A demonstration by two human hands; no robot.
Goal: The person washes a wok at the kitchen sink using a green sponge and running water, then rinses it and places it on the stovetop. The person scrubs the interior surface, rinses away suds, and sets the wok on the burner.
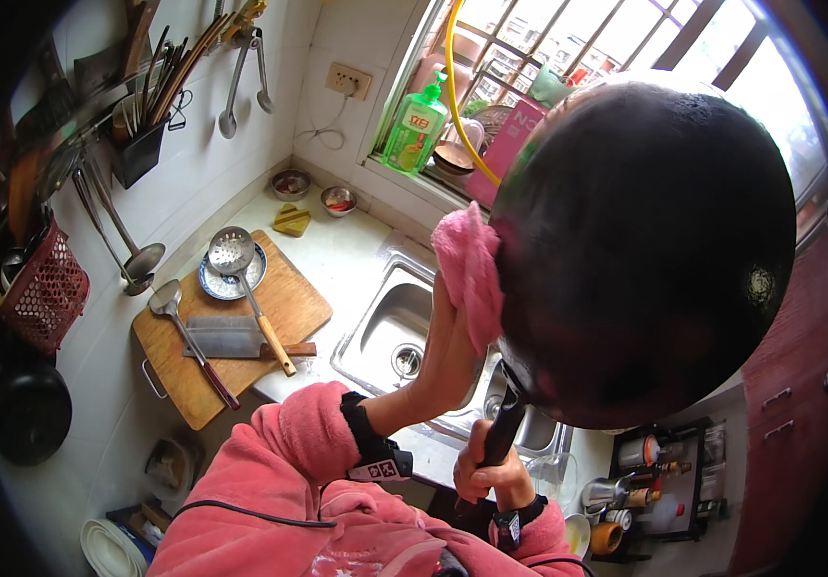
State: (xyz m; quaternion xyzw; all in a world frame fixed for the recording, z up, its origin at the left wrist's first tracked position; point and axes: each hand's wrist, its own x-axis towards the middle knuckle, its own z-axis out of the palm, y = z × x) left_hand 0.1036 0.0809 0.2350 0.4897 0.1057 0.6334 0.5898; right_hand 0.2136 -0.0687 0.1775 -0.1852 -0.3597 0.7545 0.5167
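Observation:
A large black wok (644, 252) is held up and tilted over the sink area at the right, its dark round surface filling much of the view. My right hand (489, 469) is wrapped around its black handle (506, 425). With my left hand (451, 353) I hold a pink cloth (468, 274) against the wok's left edge; the cloth covers most of my fingers. Behind my left forearm lies a stainless steel double-bowl sink (378, 317), partly hidden by the wok and my arms.
Left of the sink, a wooden cutting board (298, 296) carries a cleaver (223, 337), a spatula (166, 297), a plate (261, 278) and a skimmer (232, 249). Utensils hang on the left wall. Green dish soap (417, 133) stands on the windowsill. A condiment rack (695, 469) sits right.

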